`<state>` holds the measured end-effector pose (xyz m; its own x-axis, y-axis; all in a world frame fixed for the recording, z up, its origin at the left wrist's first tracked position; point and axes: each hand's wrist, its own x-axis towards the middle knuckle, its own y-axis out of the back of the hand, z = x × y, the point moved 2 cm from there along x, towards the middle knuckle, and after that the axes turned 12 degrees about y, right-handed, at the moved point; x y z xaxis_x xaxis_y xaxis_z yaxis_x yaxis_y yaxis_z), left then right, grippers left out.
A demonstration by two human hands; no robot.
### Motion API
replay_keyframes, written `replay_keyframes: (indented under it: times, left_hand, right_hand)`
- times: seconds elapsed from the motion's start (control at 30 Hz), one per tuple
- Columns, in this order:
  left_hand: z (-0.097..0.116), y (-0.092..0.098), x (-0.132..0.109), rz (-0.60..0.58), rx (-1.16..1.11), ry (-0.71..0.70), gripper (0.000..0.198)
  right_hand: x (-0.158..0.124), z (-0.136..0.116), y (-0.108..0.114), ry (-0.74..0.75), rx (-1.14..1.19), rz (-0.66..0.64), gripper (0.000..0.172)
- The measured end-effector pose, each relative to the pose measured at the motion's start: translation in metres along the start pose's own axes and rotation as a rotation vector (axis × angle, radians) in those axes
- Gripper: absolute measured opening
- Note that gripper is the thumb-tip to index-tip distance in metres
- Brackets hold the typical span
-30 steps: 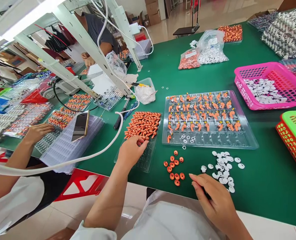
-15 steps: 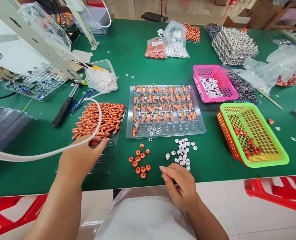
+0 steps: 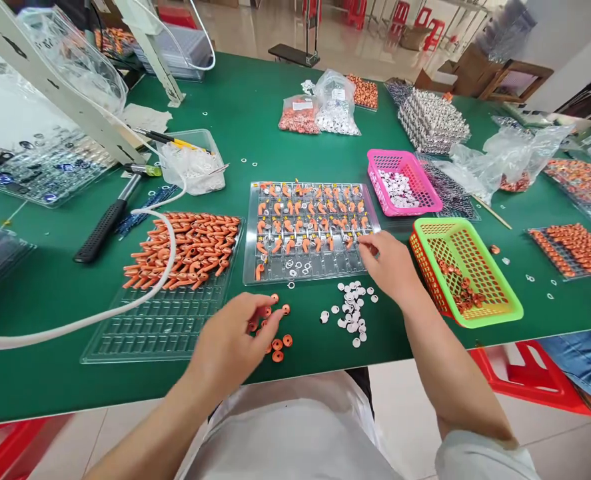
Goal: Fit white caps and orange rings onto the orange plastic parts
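My left hand (image 3: 235, 337) hovers over a small cluster of orange rings (image 3: 281, 341) near the table's front edge. Its fingers are curled, with an orange part showing between the fingertips. My right hand (image 3: 389, 265) reaches to the lower right corner of a clear tray (image 3: 270, 275), which holds rows of orange elbow pieces. Its fingertips are pinched together at the tray; what they hold is too small to make out. Loose white discs (image 3: 350, 312) lie between my two hands. A heap of orange elbow pieces (image 3: 188, 248) rests on a second clear tray (image 3: 160, 330) to the left.
A green basket (image 3: 495, 313) with a few orange parts sits at the right, and a pink basket (image 3: 382, 160) of white parts behind it. A hammer (image 3: 100, 230) and a white hose (image 3: 75, 325) cross the left side. Bags of parts (image 3: 325, 107) and stacked metal parts (image 3: 430, 120) stand at the back.
My left hand has left the elbow heap and moved right to the orange rings. My right hand has gone from the table's front edge up to the tray's corner. The view has shifted right.
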<state>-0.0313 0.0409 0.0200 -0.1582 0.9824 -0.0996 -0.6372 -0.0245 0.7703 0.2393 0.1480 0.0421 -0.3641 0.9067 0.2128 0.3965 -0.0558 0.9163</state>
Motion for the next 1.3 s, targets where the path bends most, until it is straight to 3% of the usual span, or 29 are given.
replay_keyframes:
  times: [0.07, 0.17, 0.33, 0.47, 0.6, 0.67, 0.73, 0.83, 0.93, 1.07, 1.3]
  left_hand:
    - [0.008, -0.011, -0.003, -0.083, -0.040, -0.069, 0.025]
    - [0.012, -0.016, -0.005, -0.130, -0.080, -0.130, 0.021]
    - [0.007, -0.013, -0.007, -0.146, -0.078, -0.131, 0.020]
    - [0.006, -0.013, -0.007, -0.138, -0.119, -0.150, 0.018]
    - [0.010, -0.007, -0.007, -0.096, -0.291, -0.218, 0.022]
    - [0.014, -0.003, -0.008, -0.126, -0.407, -0.284, 0.031]
    - [0.020, -0.002, -0.008, -0.189, -0.470, -0.379, 0.038]
    - [0.028, -0.007, -0.010, -0.299, -0.489, -0.499, 0.037]
    - [0.033, -0.016, -0.012, -0.380, -0.533, -0.526, 0.029]
    - [0.035, -0.019, -0.013, -0.481, -0.592, -0.450, 0.017]
    - [0.032, -0.018, -0.010, -0.972, -0.701, 0.049, 0.014]
  right_hand:
    - [0.024, 0.003, -0.006, -0.092, -0.132, -0.172, 0.023]
    - [0.044, 0.004, -0.016, -0.145, -0.174, -0.273, 0.025]
    - [0.054, 0.006, -0.031, -0.178, -0.174, -0.323, 0.023]
    - [0.049, 0.000, -0.028, -0.161, -0.147, -0.268, 0.020]
    - [0.015, -0.027, -0.011, -0.049, -0.036, -0.198, 0.018]
    - [-0.013, -0.045, -0.003, 0.035, 0.277, -0.159, 0.015]
    - [-0.044, -0.061, 0.000, 0.042, 0.540, -0.199, 0.010]
    - [-0.082, -0.080, -0.006, 0.030, 0.768, -0.169, 0.009]
    - [-0.107, -0.090, -0.024, -0.100, 0.986, -0.022, 0.012]
    - [-0.127, -0.091, -0.045, -0.249, 1.106, 0.139, 0.009]
    - [-0.128, -0.087, -0.046, -0.086, 1.114, 0.027, 0.008]
